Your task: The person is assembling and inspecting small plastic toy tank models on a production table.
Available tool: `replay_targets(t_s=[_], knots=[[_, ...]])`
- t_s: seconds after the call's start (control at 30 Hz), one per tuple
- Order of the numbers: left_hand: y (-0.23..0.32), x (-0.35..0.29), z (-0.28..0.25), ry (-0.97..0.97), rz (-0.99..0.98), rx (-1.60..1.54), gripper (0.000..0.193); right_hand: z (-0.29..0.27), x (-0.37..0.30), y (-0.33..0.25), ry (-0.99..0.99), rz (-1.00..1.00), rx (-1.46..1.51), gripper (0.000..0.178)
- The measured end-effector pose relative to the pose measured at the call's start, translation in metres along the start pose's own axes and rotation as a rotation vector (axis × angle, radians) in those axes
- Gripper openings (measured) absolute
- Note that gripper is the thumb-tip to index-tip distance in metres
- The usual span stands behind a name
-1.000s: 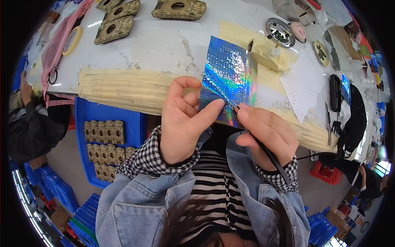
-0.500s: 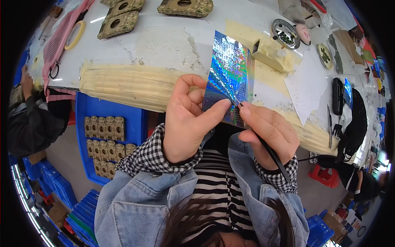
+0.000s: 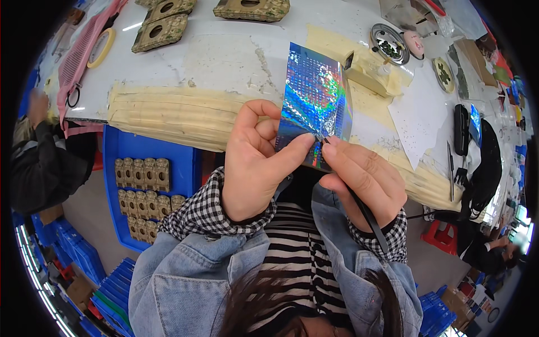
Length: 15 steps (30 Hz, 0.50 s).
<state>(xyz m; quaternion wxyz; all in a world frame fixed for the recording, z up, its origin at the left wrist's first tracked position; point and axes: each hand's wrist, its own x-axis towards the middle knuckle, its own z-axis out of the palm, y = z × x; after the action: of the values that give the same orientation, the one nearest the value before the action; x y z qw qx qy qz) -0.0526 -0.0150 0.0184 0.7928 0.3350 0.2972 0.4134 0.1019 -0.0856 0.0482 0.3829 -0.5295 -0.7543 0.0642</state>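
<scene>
My left hand (image 3: 252,163) is closed on a shiny holographic sticker sheet (image 3: 307,84) covered in rows of small marks, its thumb pressed flat on the lower part. The sheet is held tilted above the table's near edge. In my right hand (image 3: 368,180) is a pair of slim black tweezers (image 3: 368,216), pinched between thumb and fingers, the handle slanting back toward the wrist. Their tips meet the sheet right beside my left thumb. Whether a sticker is caught between the tips is too small to tell.
Camouflage-patterned casings (image 3: 160,32) lie at the far left, with smaller ones in a blue tray (image 3: 185,146) below the tape-padded table edge (image 3: 168,112). A round metal dish (image 3: 389,44) of small dark pieces, a cream block (image 3: 370,76) and white paper (image 3: 418,115) are at right.
My right hand and the tweezers have shifted slightly left and up, closer to my left thumb. The sheet has tilted a little, so its reflections differ. My left hand is nearly still.
</scene>
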Motion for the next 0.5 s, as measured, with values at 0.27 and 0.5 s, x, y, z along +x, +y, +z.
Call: replay_targets(t_s=[0.27,0.5], knots=[[0.0009,0.0003,0.0004,0.007,-0.008,-0.012,0.036,0.0058,-0.0023,0.0048,0.027,-0.131,-0.144,0.034],[0.0027,0.0001,0.0012,0.007,-0.006,-0.019,0.036,0.0052,-0.002,0.005,0.017,-0.146,-0.151,0.033]])
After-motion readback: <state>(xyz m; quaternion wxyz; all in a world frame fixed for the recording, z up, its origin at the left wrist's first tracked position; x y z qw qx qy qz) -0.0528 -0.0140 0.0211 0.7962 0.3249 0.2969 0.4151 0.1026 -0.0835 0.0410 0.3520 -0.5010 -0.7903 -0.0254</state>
